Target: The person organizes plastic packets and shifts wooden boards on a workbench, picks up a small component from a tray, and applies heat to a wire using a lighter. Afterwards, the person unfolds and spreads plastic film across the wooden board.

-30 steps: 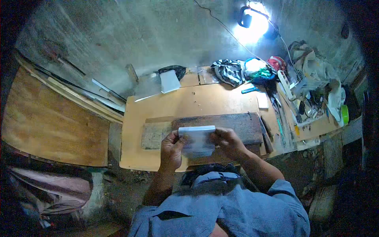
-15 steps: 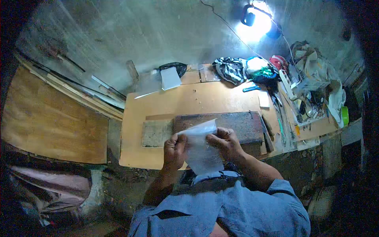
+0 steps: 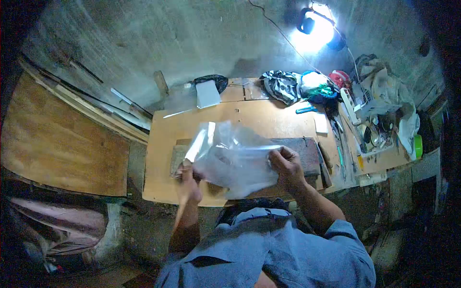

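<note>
Between my two hands a clear plastic sheet (image 3: 235, 161) is stretched out, shiny and wrinkled; whether it is a single sheet or a bag I cannot tell. My left hand (image 3: 187, 180) is closed on its left edge. On the right, my right hand (image 3: 287, 165) pinches the opposite edge, with the thumb on top. Under the plastic lies a dark wooden board (image 3: 307, 156), mostly covered from view. A greyish flat piece (image 3: 178, 156) shows at the board's left, partly hidden by the plastic and my left hand.
The wooden table (image 3: 163, 134) carries a white pad (image 3: 207, 93) at the back, a striped plastic bag (image 3: 281, 87) and a blue-handled tool (image 3: 306, 110). At the right is a tray (image 3: 379, 144) of small tools. A bright lamp (image 3: 317, 31) hangs on the wall.
My hands have moved apart, the left one outward to the left and the right one slightly right. The plastic, narrow and folded before, is now spread wide between them.
</note>
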The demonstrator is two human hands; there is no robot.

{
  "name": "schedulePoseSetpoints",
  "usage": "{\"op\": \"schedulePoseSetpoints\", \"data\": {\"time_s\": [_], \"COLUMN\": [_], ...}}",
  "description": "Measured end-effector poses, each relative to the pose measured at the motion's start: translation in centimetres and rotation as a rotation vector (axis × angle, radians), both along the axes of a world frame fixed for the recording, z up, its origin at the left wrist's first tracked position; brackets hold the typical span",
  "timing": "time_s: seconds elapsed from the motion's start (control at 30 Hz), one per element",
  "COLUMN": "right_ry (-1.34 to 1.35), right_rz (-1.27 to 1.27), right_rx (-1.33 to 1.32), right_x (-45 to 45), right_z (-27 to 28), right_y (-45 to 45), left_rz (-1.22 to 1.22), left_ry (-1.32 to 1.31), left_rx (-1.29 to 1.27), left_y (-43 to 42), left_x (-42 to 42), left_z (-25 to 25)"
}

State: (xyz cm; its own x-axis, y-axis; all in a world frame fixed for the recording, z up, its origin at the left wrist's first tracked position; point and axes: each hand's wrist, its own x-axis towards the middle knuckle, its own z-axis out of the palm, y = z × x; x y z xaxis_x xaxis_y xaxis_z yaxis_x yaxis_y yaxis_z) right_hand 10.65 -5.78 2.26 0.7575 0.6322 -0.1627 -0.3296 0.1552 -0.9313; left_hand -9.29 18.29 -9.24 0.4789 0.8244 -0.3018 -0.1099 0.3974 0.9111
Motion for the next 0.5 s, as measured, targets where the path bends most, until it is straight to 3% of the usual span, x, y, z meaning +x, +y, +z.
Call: {"op": "schedulePoseSetpoints", "data": {"time_s": [0.03,0.1,0.13,0.17,0.2,0.3,0.37,0.4,0.47,0.5], "right_ry": [0.035,-0.031,-0.097,-0.059,-0.063,-0.076,0.006,0.004,0.025,0.023], "right_rz": [-0.052,-0.072,-0.094,-0.148,-0.149,-0.158,-0.182,-0.182,-0.119,-0.117], "right_rx": [0.003,0.002,0.002,-0.008,-0.009,0.003,0.058,0.057,0.104,0.103], "right_x": [0.1,1.6,2.3,2.5,2.9,4.0,4.4,5.0,6.5,7.3], "right_z": [0.3,-1.4,-2.0,-1.9,-1.9,-1.8,-1.5,-1.7,-2.5,-3.2], "right_y": [0.2,0.0,0.0,0.4,0.6,1.3,2.2,2.6,3.8,4.4], "left_rz": [-0.058,-0.269,-0.268,-0.030,0.209,0.326,0.333,0.262,0.182,0.296], "left_ry": [0.373,0.505,0.503,-0.006,-0.514,0.039,-0.019,0.180,0.382,0.045], "left_rx": [0.532,0.247,0.247,0.079,-0.094,0.235,0.203,0.584,0.960,0.464], "left_y": [1.2,4.8,5.7,6.1,5.1,2.7,2.9,2.6,2.3,2.0], "left_x": [-1.9,-4.0,-4.7,-5.6,-4.8,-5.3,-7.0,-7.4,-7.5,-7.2], "left_z": [-2.3,-3.6,-4.6,-5.9,-3.7,4.7,4.7,5.2,6.7,8.0]}}
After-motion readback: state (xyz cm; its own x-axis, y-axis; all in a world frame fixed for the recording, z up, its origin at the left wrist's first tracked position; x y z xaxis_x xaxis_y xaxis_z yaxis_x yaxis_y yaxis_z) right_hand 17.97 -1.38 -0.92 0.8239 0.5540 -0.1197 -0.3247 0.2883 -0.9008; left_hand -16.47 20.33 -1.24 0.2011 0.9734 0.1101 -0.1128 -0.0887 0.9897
